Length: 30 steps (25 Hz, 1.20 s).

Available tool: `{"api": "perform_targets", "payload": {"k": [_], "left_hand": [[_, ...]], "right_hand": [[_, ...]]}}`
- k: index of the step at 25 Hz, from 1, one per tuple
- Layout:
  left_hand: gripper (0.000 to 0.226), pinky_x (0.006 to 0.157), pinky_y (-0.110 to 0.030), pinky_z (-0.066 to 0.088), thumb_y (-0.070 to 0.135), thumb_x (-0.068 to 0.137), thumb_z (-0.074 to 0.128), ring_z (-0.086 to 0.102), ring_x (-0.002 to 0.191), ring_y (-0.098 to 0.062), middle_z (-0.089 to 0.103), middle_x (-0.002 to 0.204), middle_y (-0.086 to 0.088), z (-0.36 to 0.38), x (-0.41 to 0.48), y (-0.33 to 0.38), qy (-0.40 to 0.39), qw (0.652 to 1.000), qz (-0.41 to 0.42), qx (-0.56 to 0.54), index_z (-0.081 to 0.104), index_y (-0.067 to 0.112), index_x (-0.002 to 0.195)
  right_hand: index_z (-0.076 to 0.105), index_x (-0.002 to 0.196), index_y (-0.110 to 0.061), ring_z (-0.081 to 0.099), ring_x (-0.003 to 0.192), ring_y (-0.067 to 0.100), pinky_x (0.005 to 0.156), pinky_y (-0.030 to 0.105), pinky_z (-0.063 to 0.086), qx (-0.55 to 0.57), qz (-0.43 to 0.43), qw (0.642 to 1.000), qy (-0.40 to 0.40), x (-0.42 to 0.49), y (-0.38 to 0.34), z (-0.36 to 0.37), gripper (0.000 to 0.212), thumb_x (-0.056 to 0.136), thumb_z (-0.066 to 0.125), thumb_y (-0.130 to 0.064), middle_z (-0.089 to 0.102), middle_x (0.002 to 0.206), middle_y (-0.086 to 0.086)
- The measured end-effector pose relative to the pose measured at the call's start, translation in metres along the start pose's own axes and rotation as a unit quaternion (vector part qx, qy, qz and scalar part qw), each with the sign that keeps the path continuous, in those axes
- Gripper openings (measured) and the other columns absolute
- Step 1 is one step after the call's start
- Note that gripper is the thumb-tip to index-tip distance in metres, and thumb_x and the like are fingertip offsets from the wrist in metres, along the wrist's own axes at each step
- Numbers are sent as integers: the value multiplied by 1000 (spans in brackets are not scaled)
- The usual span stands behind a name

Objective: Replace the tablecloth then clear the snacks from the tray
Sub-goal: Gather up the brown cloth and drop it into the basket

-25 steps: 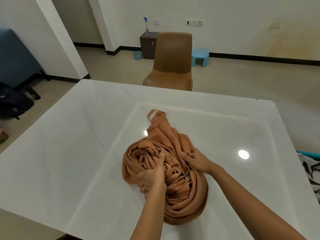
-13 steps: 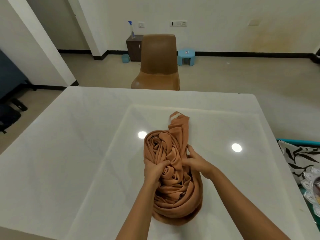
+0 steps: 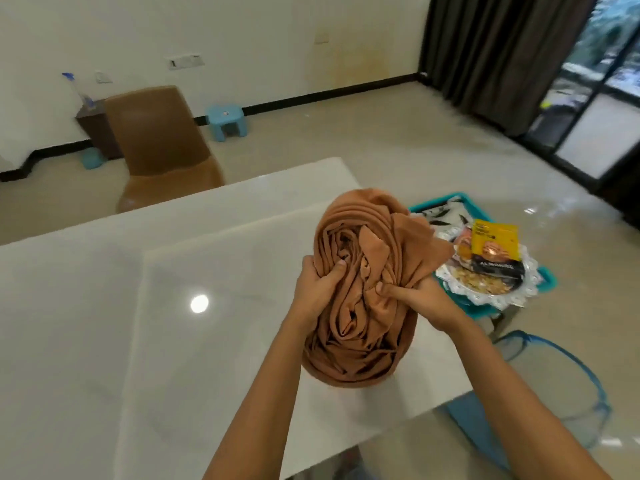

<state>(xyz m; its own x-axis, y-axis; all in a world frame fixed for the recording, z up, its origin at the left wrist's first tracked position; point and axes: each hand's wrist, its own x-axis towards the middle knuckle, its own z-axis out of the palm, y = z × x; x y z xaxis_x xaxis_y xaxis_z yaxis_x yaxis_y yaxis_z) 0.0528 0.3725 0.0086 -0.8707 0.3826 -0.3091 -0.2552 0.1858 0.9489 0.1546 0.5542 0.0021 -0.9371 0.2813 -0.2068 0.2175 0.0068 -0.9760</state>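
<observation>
Right now the cloth point(image 3: 360, 306), a bunched brown bundle, is over the table's point(image 3: 138, 306) right edge; whether its underside touches the top I cannot tell. The left hand point(image 3: 315, 292) clamps the bundle's left flank, thumb dug into the folds. The right hand point(image 3: 419, 299) pinches a wad of fabric on the other flank, so both are closed on the cloth. Just off the table's right side stands a teal bin point(image 3: 460, 197) holding a patterned cloth point(image 3: 446, 216). The tray point(image 3: 526, 292) on top of it carries a yellow packet point(image 3: 495, 244) and other snacks. On the floor by the table's near right corner is a clear tub point(image 3: 571, 362) with a blue rim.

The step in hand looks like carrying the old cloth off the table. To do it well, tuck the loose flap at the bundle's top into the grip so nothing trails. Lift the bundle clear of the table's edge rather than dragging it. Swing it wide of the tray, since a hanging fold could sweep the packets off. The tub seems the likelier drop spot, though that is a guess.
</observation>
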Motion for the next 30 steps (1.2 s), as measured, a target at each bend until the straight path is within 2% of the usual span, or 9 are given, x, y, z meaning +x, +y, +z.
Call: {"api": "perform_targets", "payload": {"k": [3, 6, 10, 12, 16, 21, 26, 28, 30], "left_hand": [[55, 93, -46, 51, 47, 77, 68, 60, 105, -18, 58, 114, 4, 86, -12, 10, -80, 996, 28, 28, 44, 24, 120], [68, 96, -44, 50, 48, 73, 69, 59, 110, -15, 59, 120, 7, 175, -27, 11, -162, 985, 46, 30, 41, 29, 132], [67, 99, -40, 48, 49, 72, 70, 57, 114, -13, 60, 125, 10, 280, -44, 1, -248, 966, 67, 27, 45, 38, 133], [66, 98, -38, 48, 44, 73, 72, 58, 112, -12, 60, 123, 11, 328, -49, -11, -271, 961, 54, 32, 46, 37, 132], [70, 92, -35, 51, 30, 65, 74, 62, 106, -12, 64, 115, 8, 405, -44, -62, -282, 959, -3, 39, 49, 32, 130], [67, 80, -17, 49, 4, 76, 72, 59, 106, -8, 59, 117, 7, 465, -29, -147, -265, 959, -94, 34, 42, 27, 131], [72, 89, -21, 50, -3, 85, 66, 50, 119, -14, 47, 125, 7, 473, -9, -230, -289, 941, -157, 83, 26, 29, 134], [77, 87, -13, 47, 7, 83, 71, 47, 119, -9, 43, 127, 10, 474, -6, -254, -293, 937, -155, 106, 21, 26, 138], [83, 86, -14, 47, 11, 75, 68, 48, 121, -9, 44, 129, 11, 473, -3, -273, -299, 932, -160, 125, 19, 27, 140]], "right_hand": [[46, 135, -19, 56, 116, 14, 101, 32, 45, 21, 15, 993, 118, -56, 10, -72, 82, 62, 84, -27, 57, 130, -2], [46, 137, -20, 55, 120, 15, 105, 39, 44, 4, 17, 981, 194, -106, 23, -148, 100, 51, 91, -45, 57, 133, -2], [48, 133, -18, 56, 119, 19, 104, 43, 45, 22, 35, 969, 242, -151, 46, -240, 85, 59, 90, -22, 59, 130, 1], [46, 135, -17, 56, 120, 22, 103, 44, 45, 18, 60, 963, 261, -168, 61, -283, 91, 56, 91, -26, 57, 131, 3], [49, 128, -21, 57, 114, 19, 100, 40, 47, -8, 90, 957, 277, -180, 112, -350, 99, 40, 90, -41, 57, 126, 3], [44, 126, -25, 54, 107, -14, 95, 12, 44, 1, 110, 965, 236, -167, 217, -406, 75, 63, 84, -23, 52, 131, 1], [42, 127, -2, 64, 98, -1, 87, 25, 51, 32, 171, 960, 218, -154, 324, -433, 78, 57, 75, 0, 71, 103, -17], [45, 125, -4, 64, 101, 0, 88, 28, 49, 32, 185, 961, 204, -152, 354, -433, 70, 65, 69, 24, 71, 106, -11], [48, 128, -11, 61, 112, 13, 93, 34, 50, 23, 207, 957, 204, -153, 376, -432, 78, 62, 82, 12, 64, 120, 1]]}}
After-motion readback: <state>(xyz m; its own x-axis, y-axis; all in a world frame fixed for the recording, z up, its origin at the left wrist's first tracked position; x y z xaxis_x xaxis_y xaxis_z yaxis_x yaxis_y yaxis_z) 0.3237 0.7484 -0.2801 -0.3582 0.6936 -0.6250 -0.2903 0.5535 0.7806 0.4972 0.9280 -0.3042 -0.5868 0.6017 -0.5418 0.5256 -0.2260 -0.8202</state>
